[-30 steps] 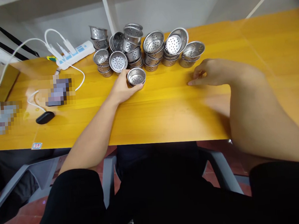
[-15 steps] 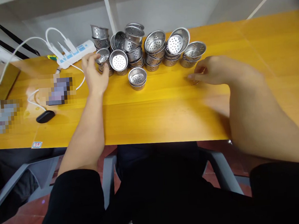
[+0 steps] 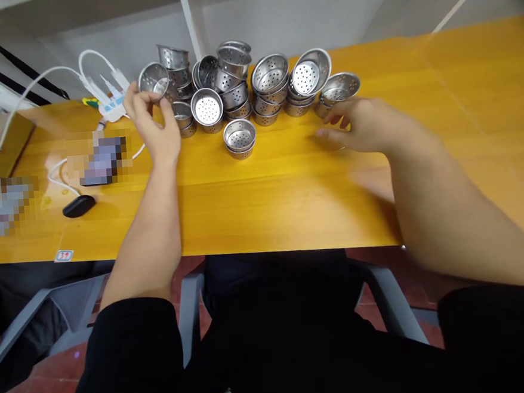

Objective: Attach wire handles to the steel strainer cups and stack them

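My left hand (image 3: 154,121) grips a perforated metal cup (image 3: 154,79), which is tilted and raised at the left end of the cups. Beneath and right of it stand more cups (image 3: 182,113). My right hand (image 3: 351,124) hovers beside the rightmost cup stack (image 3: 340,88), fingers apart, with nothing seen between them. Several stacks of the same cups run along the back of the table, some leaning. In front of them is a short stack (image 3: 240,138), and a cup with a bright bottom (image 3: 207,107) sits just behind it.
A white power strip (image 3: 113,108) with cables lies behind my left hand. A blurred phone-like object (image 3: 104,161) and a black mouse-shaped object (image 3: 79,205) are on the left of the wooden table (image 3: 267,208). A numbered label (image 3: 64,256) marks its front edge.
My left hand has lifted a cup off the left stack and moved it left and up. My right hand has shifted slightly left, nearer the rightmost stack.
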`<state>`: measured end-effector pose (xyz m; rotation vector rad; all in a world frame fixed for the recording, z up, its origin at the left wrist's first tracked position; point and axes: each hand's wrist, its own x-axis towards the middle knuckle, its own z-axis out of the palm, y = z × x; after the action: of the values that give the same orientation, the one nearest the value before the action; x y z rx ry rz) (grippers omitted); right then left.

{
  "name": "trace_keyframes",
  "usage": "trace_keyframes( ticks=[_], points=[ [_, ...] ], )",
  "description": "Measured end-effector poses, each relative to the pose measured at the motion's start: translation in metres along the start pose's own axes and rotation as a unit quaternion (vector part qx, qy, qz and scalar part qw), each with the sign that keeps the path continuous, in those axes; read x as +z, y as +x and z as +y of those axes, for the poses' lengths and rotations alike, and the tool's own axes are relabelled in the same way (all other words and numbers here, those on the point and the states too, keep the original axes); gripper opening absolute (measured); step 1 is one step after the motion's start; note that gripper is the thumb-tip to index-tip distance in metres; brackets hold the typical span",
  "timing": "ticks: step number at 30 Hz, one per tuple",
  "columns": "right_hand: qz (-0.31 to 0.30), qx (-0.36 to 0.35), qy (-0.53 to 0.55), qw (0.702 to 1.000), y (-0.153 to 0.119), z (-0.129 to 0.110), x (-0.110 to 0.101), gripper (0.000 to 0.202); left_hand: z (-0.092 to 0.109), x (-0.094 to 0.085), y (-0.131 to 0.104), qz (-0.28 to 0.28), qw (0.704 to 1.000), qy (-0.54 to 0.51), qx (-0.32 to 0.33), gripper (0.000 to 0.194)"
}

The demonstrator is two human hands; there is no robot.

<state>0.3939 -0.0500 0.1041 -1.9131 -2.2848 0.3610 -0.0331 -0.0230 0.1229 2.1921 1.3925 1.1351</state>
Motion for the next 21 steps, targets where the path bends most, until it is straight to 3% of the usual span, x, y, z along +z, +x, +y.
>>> trace_keyframes(
  ticks=[2, 4, 8, 10, 13, 18, 21],
  points=[
    [0.029, -0.041, 0.014, 0.999, -0.002, -0.006, 0.002, 0.041, 0.018, 0.007, -0.007, -0.007, 1.0, -0.016, 0.004, 0.076],
    [0.056, -0.089, 0.037, 0.994, -0.005, -0.016, 0.005, 0.038, 0.024, 0.015, -0.011, -0.018, 0.999, -0.032, 0.006, 0.078],
    [0.088, -0.159, 0.097, 0.978, -0.015, -0.045, 0.013, 0.043, 0.006, 0.042, -0.015, 0.01, 0.998, -0.067, 0.014, 0.085],
    [0.114, -0.171, 0.113, 0.972, -0.02, -0.058, 0.018, 0.053, -0.002, 0.058, -0.018, 0.023, 0.995, -0.092, 0.044, 0.099],
    [0.157, -0.211, 0.129, 0.956, -0.023, -0.071, 0.028, 0.067, -0.002, 0.072, -0.024, -0.052, 0.988, -0.097, 0.105, 0.113],
    [0.129, -0.353, 0.114, 0.919, -0.013, -0.079, 0.051, 0.057, 0.011, 0.065, -0.031, -0.122, 0.984, -0.05, 0.12, 0.095],
    [0.098, -0.369, 0.109, 0.918, -0.01, -0.08, 0.057, 0.048, 0.012, 0.06, -0.029, -0.129, 0.983, -0.064, 0.112, 0.1]
  ],
)
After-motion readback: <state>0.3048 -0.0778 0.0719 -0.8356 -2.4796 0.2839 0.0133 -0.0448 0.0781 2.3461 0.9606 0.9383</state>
